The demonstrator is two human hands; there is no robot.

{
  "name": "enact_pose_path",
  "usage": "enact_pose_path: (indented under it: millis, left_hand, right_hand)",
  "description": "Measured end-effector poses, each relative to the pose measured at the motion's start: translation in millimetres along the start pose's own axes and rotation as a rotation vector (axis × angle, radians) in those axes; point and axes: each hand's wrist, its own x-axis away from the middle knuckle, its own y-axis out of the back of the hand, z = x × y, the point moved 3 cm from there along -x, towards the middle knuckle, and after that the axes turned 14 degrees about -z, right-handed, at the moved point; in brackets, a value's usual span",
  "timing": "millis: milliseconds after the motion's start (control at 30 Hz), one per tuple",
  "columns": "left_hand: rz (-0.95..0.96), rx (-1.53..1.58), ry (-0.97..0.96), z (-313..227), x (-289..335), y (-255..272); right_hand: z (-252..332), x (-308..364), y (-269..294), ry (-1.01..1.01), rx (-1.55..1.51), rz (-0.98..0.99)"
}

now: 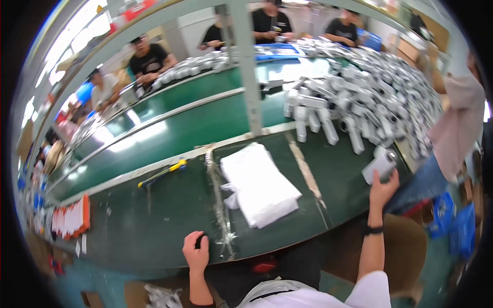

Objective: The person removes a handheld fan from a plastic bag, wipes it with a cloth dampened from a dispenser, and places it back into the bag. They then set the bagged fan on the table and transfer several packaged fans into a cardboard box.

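Your right hand [382,191] grips a small pale grey boxy device [379,167]; left hand [196,251], fisted w/ something dark, on green worktop [154,215].

Our left hand [196,250] is curled into a loose fist, forearm rising from the lower edge. Our right arm stretches well forward, a dark band on the wrist, right hand [382,189] raised with fingers closed in a grip.

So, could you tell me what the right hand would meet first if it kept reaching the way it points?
Probably the pile of grey parts; the right hand already holds one part.
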Motion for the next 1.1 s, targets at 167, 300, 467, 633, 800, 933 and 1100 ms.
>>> enact_pose_path:
  millis: [167,300,467,633,800,933,1100]
  left_hand:
    - [0.003,-0.009,-0.070,-1.6,5.5,-11.5]
    - [-0.017,-0.023,-0.080,0.3,8.7,-1.7]
    - [-0.016,-0.013,-0.076,-0.1,6.1,-0.4]
    - [0.008,0.021,-0.098,-4.2,2.4,-13.3]
    - [-0.012,0.002,-0.061,5.8,5.5,-0.3]
    - [0.022,0.021,-0.035,7.5,10.8,-5.6]
    - [0.035,0.009,-0.008,7.2,10.5,-7.6]
  right_hand:
    - [52.0,55.1,28.5,-0.417,-0.485,0.328]
    - [103.2,106.8,33.0,-0.507,-0.530,0.725]
    - [117.5,132.3,21.6,-0.619,-0.592,0.904]
    - [102.5,131.2,21.5,-0.580,-0.544,0.783]
    - [121.7,139.2,22.3,-0.448,-0.398,0.786]
    - [124.1,132.4,29.6,-0.431,-0.406,0.764]
    - [123.6,129.2,34.0,-0.421,-0.409,0.763]
